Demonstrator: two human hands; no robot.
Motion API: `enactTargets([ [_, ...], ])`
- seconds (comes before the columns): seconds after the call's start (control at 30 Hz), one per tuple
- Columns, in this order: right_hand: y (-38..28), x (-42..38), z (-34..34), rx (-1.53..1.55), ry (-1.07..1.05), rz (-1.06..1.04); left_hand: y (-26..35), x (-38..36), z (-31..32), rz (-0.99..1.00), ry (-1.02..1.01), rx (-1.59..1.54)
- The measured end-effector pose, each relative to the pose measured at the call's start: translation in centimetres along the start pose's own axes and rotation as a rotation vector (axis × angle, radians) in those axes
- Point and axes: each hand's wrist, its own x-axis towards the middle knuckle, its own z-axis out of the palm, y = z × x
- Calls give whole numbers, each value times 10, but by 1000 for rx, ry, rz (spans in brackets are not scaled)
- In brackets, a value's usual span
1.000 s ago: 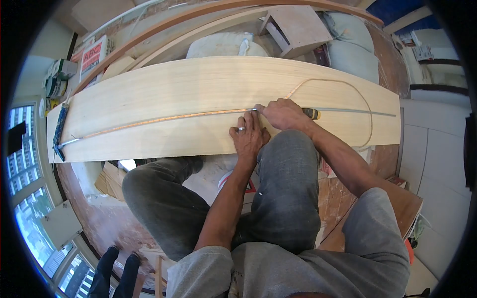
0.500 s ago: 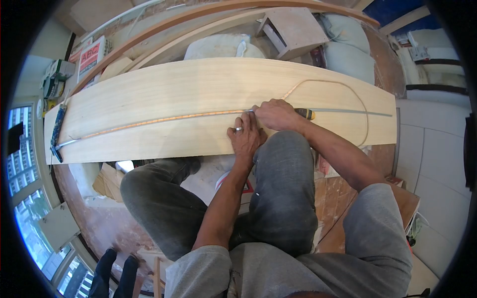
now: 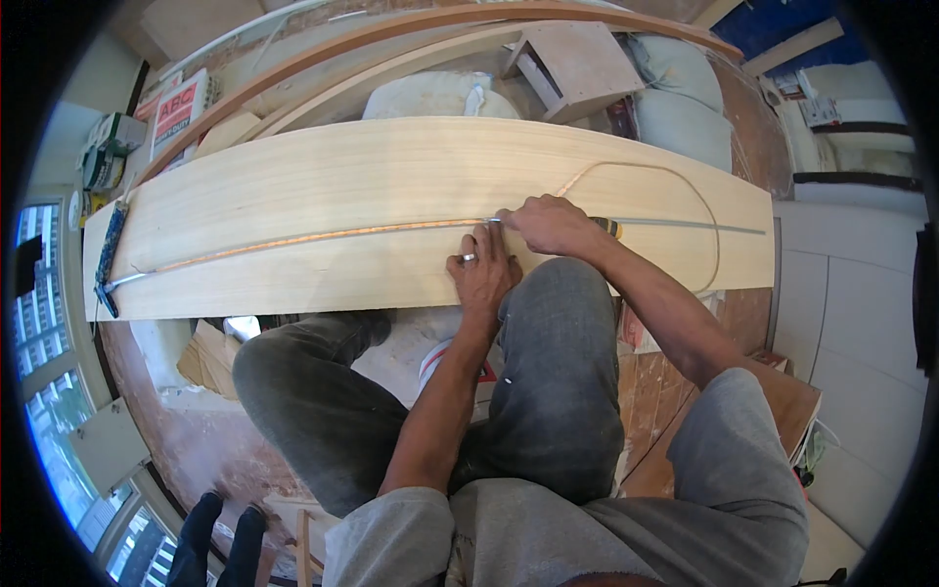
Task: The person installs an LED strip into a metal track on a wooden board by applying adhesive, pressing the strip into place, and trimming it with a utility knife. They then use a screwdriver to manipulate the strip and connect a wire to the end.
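Note:
A long pale wooden board point(image 3: 323, 176) lies across the view in front of my knees. Along its length runs a thin grey groove holding an orange-lit strip point(image 3: 333, 235), and a loose strip end point(image 3: 719, 225) loops over the right part. My left hand point(image 3: 484, 269) rests on the board just below the groove, fingers apart, a ring on one finger. Beside it my right hand point(image 3: 553, 225) is closed around a tool with a yellow and black handle point(image 3: 608, 227), its tip at the groove near my left fingertips.
A dark blue tool point(image 3: 110, 256) lies at the board's left end. Behind the board are a small wooden box point(image 3: 577, 68), filled sacks point(image 3: 680, 98) and long curved timber strips point(image 3: 391, 22). Another person's legs point(image 3: 220, 543) show at the lower left.
The right hand has shifted very slightly, with its fingers a little more extended toward the groove. The whole view has moved a little; the left hand stays in place.

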Motion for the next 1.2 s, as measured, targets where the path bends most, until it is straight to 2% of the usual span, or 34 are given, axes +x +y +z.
enactTargets([
  [0.27, 3, 9, -4, -32, -11, -19, 0, -2, 4, 19, 32, -7],
  [0.33, 5, 12, -3, -94, 40, -85, 0, -2, 3, 30, 62, -6],
  [0.43, 0, 17, -10, -134, -10, -78, 1, -1, 0, 27, 37, 7],
  [0.5, -2, 19, -10, -143, 3, -88, 2, 0, 1, -36, -180, -68],
  [0.67, -5, 25, -11, -183, 0, -112, 4, 2, -2, -43, -92, -77],
  [0.77, -3, 26, -6, -170, 66, -93, 4, 1, -9, -37, -42, -107],
  [0.83, -3, 22, -5, -179, 68, -103, -12, 7, -5, -34, -16, -120],
  [0.9, 1, 26, -1, -181, 67, -83, -54, 12, 5, 22, -209, -394],
  [0.93, 1, 25, 0, -174, 53, -62, -61, 17, -12, -56, -126, -399],
  [1.0, 2, 23, 0, -152, 55, -47, -64, 31, -37, -9, 137, -359],
  [1.03, 3, 21, 2, -137, 53, -42, -64, 35, -34, -5, 132, -363],
  [1.1, 3, 17, 3, -126, 58, -36, -65, 44, -27, 134, 83, -394],
  [1.13, 3, 17, 2, -119, 66, -35, -67, 47, -22, 133, 86, -394],
  [1.2, 4, 13, -1, -112, 37, -25, -66, 51, -14, 61, -42, -406],
])
